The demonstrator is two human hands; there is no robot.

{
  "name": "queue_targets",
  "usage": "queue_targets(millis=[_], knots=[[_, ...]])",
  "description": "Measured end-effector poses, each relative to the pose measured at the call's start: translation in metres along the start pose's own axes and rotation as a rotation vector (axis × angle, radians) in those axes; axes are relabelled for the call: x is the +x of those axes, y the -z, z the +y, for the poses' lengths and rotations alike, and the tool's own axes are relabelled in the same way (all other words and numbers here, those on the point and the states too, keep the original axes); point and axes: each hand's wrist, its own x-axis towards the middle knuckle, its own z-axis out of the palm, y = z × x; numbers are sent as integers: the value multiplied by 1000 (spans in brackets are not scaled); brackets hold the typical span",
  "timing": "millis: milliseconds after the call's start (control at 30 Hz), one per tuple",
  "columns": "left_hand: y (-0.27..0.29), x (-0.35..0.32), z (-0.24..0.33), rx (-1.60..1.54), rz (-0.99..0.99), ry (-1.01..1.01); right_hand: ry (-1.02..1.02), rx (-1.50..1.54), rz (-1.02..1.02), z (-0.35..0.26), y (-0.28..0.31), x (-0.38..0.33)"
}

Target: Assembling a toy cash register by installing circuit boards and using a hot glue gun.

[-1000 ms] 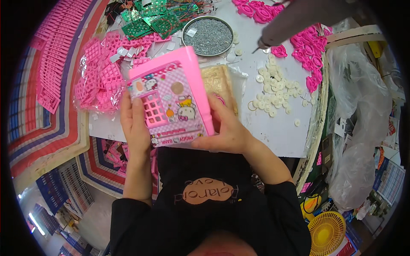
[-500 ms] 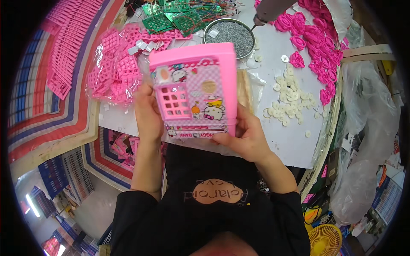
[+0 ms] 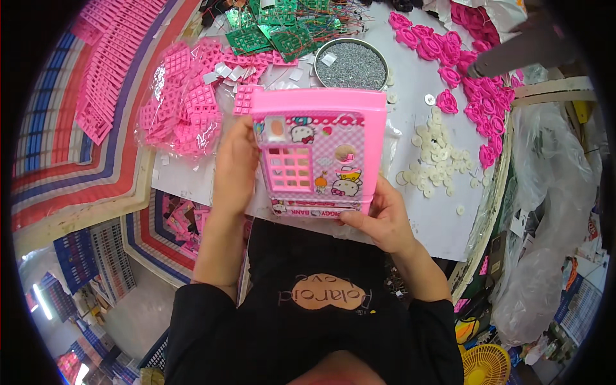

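A pink plastic toy casing [image 3: 377,135] with a printed cartoon front is held up in front of me, over the table's near edge. Its square grid window [image 3: 289,169] has see-through openings, and the print stands upside down to me. My left hand [image 3: 234,167] grips the casing's left side, its fingertips partly hidden. At the lower right corner, my right hand [image 3: 387,221] holds it with the thumb on the front and the other fingers behind. A pink button keypad [image 3: 246,97] shows just above my left fingertips; whether they touch it I cannot tell.
A round tin of small screws [image 3: 353,64] stands behind the casing. Green circuit boards [image 3: 292,40] and bagged pink keypads [image 3: 186,102] lie left of it. White discs [image 3: 435,151] and pink ring-shaped parts [image 3: 486,115] lie right, below a hanging dark powered screwdriver [image 3: 513,54].
Both hands have brought the casing rightward and slightly nearer to me, and it is less tilted. The hanging screwdriver has swung right, away from the screw tin.
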Motion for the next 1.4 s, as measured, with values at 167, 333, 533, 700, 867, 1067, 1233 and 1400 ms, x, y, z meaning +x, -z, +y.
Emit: queue_targets(millis=[167,333,533,700,867,1067,1233,1400], knots=[[13,10,12,-2,-24,-74,-10,-304,18,-31,15,6],[14,30,38,666,-503,-745,610,-1316,66,-61,70,63],[27,-25,-16,922,-710,-614,521,-1365,-122,-50,90,59],[15,-43,-35,928,-702,-570,481,-1527,-61,-39,75,43],[22,-28,-27,927,-713,-515,459,-1678,-64,-30,70,53],[6,-35,-26,909,-660,-513,524,-1645,-89,-21,80,61],[-12,-43,-38,1223,-842,-393,484,-1629,32,-10,68,49],[-3,-40,-44,1177,-868,-448,674,-1498,147,-24,91,51]])
